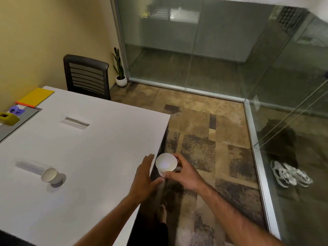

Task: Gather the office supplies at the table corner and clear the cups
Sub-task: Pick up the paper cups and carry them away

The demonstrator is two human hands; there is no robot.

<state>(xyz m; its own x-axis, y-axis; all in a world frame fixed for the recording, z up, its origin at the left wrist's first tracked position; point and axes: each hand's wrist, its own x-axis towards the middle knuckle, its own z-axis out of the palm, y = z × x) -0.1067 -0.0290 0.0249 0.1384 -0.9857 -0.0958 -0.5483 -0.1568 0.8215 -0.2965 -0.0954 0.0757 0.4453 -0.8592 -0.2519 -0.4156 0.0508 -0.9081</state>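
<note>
My right hand (184,173) grips a white paper cup (166,165) just past the right edge of the white table (99,139), above the floor. Beside the cup, my left hand (143,178) is flat with straight fingers over the table edge, its thumb close to the cup's base. A second paper cup (50,175) lies tipped on its side on the table at the left. At the far left corner lie a yellow notebook (35,97), a purple clip-like item (16,110) and a yellow tape dispenser (8,118).
A black office chair (87,76) stands behind the table's far end. A potted plant (120,75) sits by the glass partition (195,41). A pair of pale shoes (291,174) lies behind the glass at the right. Patterned carpet covers the floor to the right.
</note>
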